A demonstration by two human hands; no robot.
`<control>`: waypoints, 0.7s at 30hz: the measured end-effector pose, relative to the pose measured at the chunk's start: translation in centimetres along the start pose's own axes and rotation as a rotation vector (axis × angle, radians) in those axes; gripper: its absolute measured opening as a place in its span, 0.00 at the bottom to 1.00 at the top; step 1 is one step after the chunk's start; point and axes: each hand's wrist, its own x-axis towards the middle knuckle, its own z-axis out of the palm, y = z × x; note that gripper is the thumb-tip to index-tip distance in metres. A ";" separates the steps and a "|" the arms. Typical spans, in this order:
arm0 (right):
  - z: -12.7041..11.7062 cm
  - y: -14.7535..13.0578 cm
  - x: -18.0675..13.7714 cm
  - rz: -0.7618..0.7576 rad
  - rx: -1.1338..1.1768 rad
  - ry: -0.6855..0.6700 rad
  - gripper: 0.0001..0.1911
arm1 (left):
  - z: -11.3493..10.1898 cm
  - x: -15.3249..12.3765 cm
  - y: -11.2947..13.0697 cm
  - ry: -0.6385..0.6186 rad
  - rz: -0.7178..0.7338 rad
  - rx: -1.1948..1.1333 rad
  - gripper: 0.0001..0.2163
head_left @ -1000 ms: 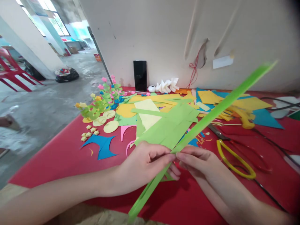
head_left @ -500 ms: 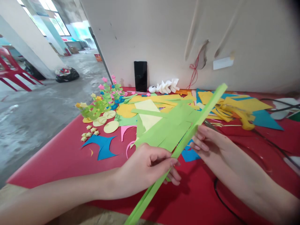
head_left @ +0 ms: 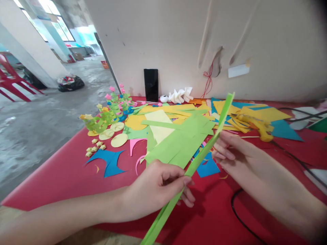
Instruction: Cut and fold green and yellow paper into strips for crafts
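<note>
A long, narrow green paper strip (head_left: 201, 158) slants through two bare hands, its lower end nearest the person and its upper end pointing up and away over a red table (head_left: 66, 177). The left hand (head_left: 165, 185) grips it between thumb and forefinger partway along; below that pinch, a dark line shows between its layers. The right hand (head_left: 244, 158) nips it further up with curled fingers, its thumb largely out of my sight, and past those fingertips the strip opens a little, like a shallow trough. It looks to me like a lengthwise fold being creased. To do that well, I would let the left hand anchor without crushing, match the long edges before pressing, and press evenly from the left hand's pinch to the tip, because thin paper would probably kink if squeezed hard or bent at one spot. The lower end needs care too, where the layers look loosely closed. A black cord (head_left: 233, 202) loops on the table below the right hand, so the strip is best held up off it. Just beyond the hands lie green sheets (head_left: 176, 146); to the left hand's left, a curved blue offcut (head_left: 112, 160); past the right hand, a yellow glue gun (head_left: 255, 124). Farthest off, beyond both hands, a dark phone (head_left: 151, 85) leans against a pale panel (head_left: 176, 44).
</note>
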 end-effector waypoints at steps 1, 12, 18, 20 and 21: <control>-0.3 -0.5 0.3 -0.025 0.025 -0.005 0.12 | 0.0 0.0 -0.1 -0.007 -0.004 -0.009 0.15; -1.9 -2.8 1.8 -0.102 0.160 0.013 0.07 | -0.1 0.0 0.2 -0.033 -0.008 -0.065 0.15; -2.3 -5.2 1.9 -0.214 0.130 0.135 0.07 | 0.4 -0.4 0.1 -0.056 -0.031 -0.094 0.13; -2.9 -6.7 2.0 -0.319 0.111 0.208 0.07 | 0.5 -0.4 -0.1 -0.073 -0.050 -0.101 0.13; -3.3 -7.3 2.0 -0.356 0.113 0.218 0.07 | 0.5 -0.3 -0.1 -0.074 -0.049 -0.110 0.13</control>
